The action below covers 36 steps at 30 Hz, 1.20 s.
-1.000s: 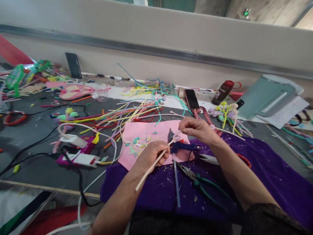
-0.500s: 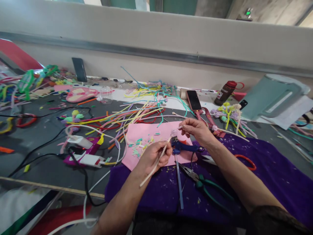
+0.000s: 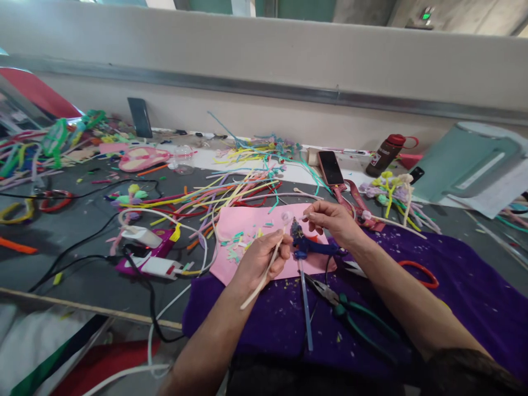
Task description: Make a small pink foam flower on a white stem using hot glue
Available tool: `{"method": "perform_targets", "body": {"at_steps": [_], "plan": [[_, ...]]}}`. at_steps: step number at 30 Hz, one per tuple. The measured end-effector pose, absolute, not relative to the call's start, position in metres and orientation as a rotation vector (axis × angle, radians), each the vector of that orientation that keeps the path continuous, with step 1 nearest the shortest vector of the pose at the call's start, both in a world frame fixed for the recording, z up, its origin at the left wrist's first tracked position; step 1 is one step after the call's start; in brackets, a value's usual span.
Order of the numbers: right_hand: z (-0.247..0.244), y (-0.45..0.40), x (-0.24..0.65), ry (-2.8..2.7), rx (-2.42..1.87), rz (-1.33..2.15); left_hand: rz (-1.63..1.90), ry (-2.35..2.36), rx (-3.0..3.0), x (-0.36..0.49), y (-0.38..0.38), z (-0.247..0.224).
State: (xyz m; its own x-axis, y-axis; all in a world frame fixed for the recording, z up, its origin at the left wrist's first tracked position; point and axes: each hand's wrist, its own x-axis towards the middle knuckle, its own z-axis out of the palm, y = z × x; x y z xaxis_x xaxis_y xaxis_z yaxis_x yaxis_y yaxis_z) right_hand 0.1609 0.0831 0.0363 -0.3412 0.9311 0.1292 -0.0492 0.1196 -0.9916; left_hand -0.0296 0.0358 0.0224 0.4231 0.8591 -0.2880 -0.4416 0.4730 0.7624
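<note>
My left hand [image 3: 260, 257] is closed around a cream pipe cleaner [image 3: 256, 290], which slants down toward me with its upper end near the glue gun's tip. Opposite it, my right hand [image 3: 333, 221] pinches a tiny pale piece [image 3: 304, 218], too small to make out clearly. Between and just below the hands lies a blue glue gun [image 3: 311, 245] on a pink sheet [image 3: 233, 219]. A translucent glue stick [image 3: 306, 313] sticks out of it toward me. Small cut pipe-cleaner bits [image 3: 237, 242] are scattered on the sheet, left of the hands.
Green-handled pliers [image 3: 344, 309] and red-handled scissors [image 3: 424, 273] lie on the purple cloth [image 3: 457, 286]. Behind are loose pipe cleaners [image 3: 231, 192], a phone [image 3: 330, 168], a brown bottle [image 3: 385, 155] and a teal kettle-like container [image 3: 457, 159]. A magenta power strip [image 3: 154, 247] with cables sits left.
The view has shifted slightly, moving the scene a little to the right. Both hands keep their holds; their fingertips and the pipe cleaner have barely moved near the glue gun's tip.
</note>
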Motion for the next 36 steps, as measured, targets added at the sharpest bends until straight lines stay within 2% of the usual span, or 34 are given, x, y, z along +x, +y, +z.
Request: {"method": "perform_targets", "body": {"at_steps": [23,36], "plan": [[0.035,0.083,0.16,-1.519,-0.925,1.344,0.971,0.939,0.731,-0.028,0.037,0.018],[0.044,0.08,0.165,-1.638,-0.884,1.178,0.822,0.883,0.761,-0.029,0.035,0.018]]}}
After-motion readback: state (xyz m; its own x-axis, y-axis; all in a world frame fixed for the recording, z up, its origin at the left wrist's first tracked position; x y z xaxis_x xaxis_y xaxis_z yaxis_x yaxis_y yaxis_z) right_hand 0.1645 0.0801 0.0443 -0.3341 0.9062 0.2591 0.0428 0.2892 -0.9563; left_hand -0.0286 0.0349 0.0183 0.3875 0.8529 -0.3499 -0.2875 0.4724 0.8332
